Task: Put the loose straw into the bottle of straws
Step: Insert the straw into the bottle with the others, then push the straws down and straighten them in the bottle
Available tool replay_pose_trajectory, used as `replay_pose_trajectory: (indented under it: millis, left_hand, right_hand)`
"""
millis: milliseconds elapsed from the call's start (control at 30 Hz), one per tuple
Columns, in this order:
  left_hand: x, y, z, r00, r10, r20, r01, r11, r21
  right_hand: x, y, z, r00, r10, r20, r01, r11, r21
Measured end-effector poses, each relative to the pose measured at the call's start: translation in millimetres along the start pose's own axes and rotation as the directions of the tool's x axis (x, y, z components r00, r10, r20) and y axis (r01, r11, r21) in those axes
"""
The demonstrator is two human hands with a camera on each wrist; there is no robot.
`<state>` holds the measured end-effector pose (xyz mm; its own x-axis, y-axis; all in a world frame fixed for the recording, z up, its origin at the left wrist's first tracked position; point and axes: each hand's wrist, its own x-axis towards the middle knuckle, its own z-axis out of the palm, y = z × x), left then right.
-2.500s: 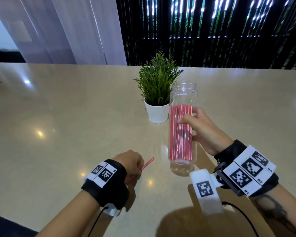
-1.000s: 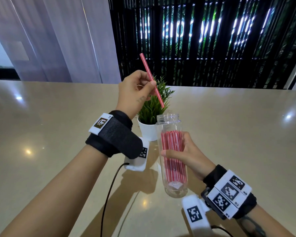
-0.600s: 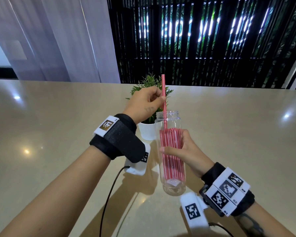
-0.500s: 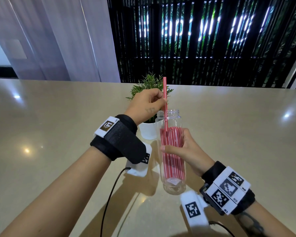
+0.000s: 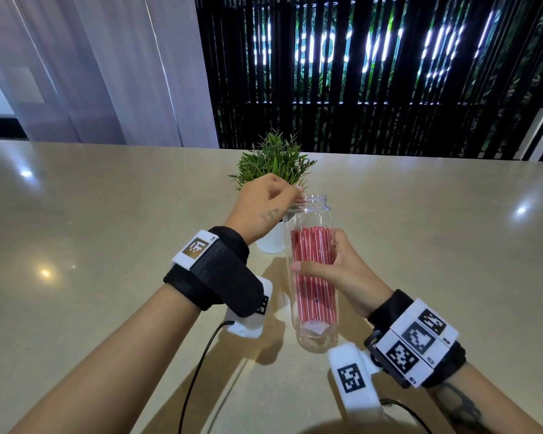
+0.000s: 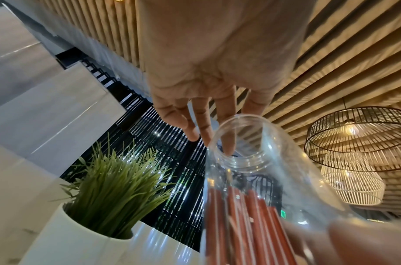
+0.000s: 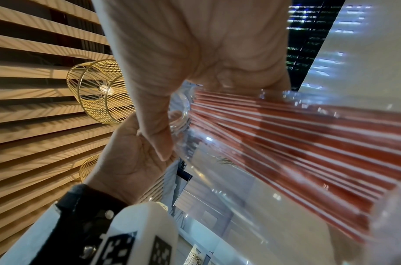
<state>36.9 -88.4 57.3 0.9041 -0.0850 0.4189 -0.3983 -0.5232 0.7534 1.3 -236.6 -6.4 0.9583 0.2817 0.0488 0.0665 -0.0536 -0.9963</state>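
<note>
Beige table [image 5: 107, 245], wrist-view lamp [image 6: 358, 136], gripped bottle [image 5: 311, 277]

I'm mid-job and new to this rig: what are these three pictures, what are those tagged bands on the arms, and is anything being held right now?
No machine here: a person's two bare hands, each wrist wearing a strapped-on camera with printed marker tags. The wide picture comes from a head camera looking down; the other two look along each hand from the wrist.

On the beige table stands a small potted plant. The right hand grips a clear bottle of red straws. The left hand hovers at the bottle's open mouth; its fingers hang relaxed and hold nothing. No straw sticks out above the rim.
</note>
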Motion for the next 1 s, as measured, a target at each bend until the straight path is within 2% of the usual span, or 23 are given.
replay_pose_trajectory:
  millis: [100,300,367,500,633,767,933,1000]
  left_hand:
    - [-1,1,-1,0.999,0.021,-0.029,-0.021,1.0,-0.002]
    - [-19,4,-12,0.997,0.014,-0.077,-0.029,0.977,-0.21]
    - [-33,-5,-9,1.0,-0.013,-0.014,0.009,0.974,-0.226]
    - [-56,-21,10,0.972,-0.008,0.235,0.034,0.994,-0.108]
    - [-62,-22,18,0.951,-0.019,0.309,0.096,0.967,-0.237]
    - [-67,-16,27,0.957,0.013,0.289,0.106,0.914,-0.392]
    - [-66,-26,25,0.971,-0.001,0.24,0.118,0.873,-0.474]
    - [-65,-32,20,0.975,-0.003,0.221,0.107,0.881,-0.461]
  right_hand:
    - [0,-1,1,1.0,-0.004,-0.006,0.004,1.0,0.016]
    - [0,-4,-3,0.999,-0.028,-0.021,0.028,0.999,0.023]
    - [1,-6,-5,0.999,-0.04,-0.032,0.041,0.998,0.037]
    - [5,-13,-7,0.997,-0.062,-0.039,0.064,0.997,0.05]
    - [6,-20,-7,0.995,-0.1,-0.032,0.102,0.992,0.079]
    - [6,-21,-1,0.99,-0.14,-0.026,0.141,0.988,0.057]
    - [4,-15,0,0.985,-0.168,0.038,0.168,0.986,0.01]
    - [2,-12,3,0.982,-0.18,0.058,0.182,0.983,-0.025]
